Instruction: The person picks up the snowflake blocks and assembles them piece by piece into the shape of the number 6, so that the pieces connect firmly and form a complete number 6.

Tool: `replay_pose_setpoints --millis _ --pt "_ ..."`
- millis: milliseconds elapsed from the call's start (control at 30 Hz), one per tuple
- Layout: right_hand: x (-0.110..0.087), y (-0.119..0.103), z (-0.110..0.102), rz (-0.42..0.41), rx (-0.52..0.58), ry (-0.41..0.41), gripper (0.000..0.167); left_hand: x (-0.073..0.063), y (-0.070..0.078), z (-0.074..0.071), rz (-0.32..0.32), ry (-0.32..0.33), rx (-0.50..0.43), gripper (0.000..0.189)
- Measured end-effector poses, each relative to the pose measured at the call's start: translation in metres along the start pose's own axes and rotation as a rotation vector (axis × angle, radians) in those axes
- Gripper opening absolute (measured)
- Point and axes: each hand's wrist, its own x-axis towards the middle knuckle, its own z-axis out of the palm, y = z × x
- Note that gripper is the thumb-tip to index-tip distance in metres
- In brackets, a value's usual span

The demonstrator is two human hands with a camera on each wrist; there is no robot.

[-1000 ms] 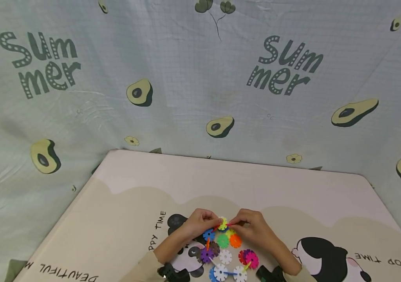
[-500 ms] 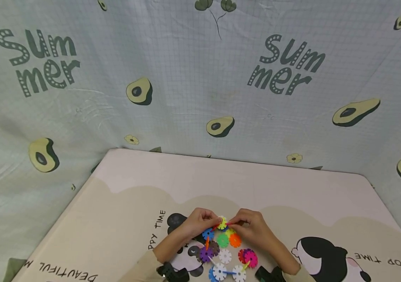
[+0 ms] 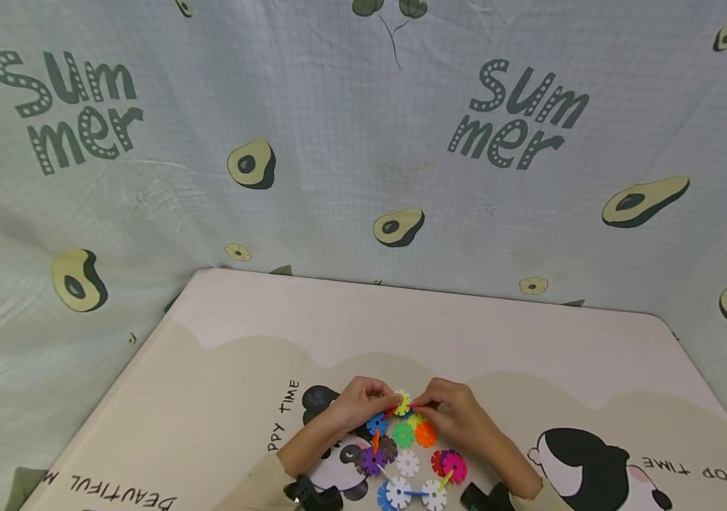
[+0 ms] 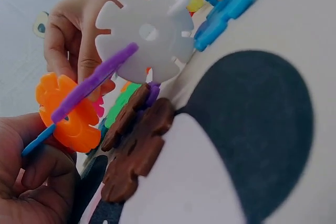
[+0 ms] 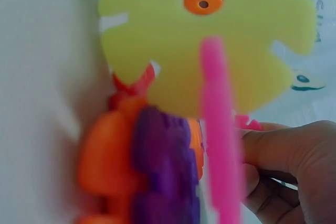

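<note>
Both hands meet over a ring of colourful notched plastic discs. My left hand (image 3: 363, 401) pinches at the left edge of a yellow disc (image 3: 403, 404). A pink disc (image 5: 249, 123) is pinched by my right hand (image 3: 451, 406) against the yellow disc's right side. Below the fingers the ring runs through a blue disc (image 3: 377, 425), a purple disc (image 3: 373, 461) and two white discs. In the left wrist view an orange disc (image 4: 65, 114), with a blue one edge-on, is at the left fingers. A large white disc (image 4: 131, 35) crosses a purple one edge-on there.
Loose-looking green (image 3: 403, 435), orange (image 3: 426, 434) and white (image 3: 407, 464) discs lie inside the ring. A magenta disc (image 3: 454, 468) sits at its right. The printed mat (image 3: 242, 369) ends at a cloth backdrop (image 3: 325, 142) with avocados.
</note>
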Motion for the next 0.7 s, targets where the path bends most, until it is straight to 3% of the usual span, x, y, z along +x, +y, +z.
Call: replay_pose_setpoints --millis 233,400,567,700 --pt "-0.002 0.003 0.003 0.020 0.056 0.053 0.015 -0.001 0.001 0.000 -0.017 -0.002 -0.013 0.028" --pt "0.000 0.003 0.001 0.014 0.034 0.025 0.015 -0.001 0.002 0.001 0.008 0.006 0.019 0.028" --pt "0.001 0.004 -0.005 0.089 0.041 -0.055 0.010 0.000 0.000 0.002 0.006 0.016 0.069 0.026" --pt "0.001 0.003 -0.016 0.266 0.093 -0.219 0.021 0.001 -0.002 0.002 0.033 0.000 0.087 0.024"
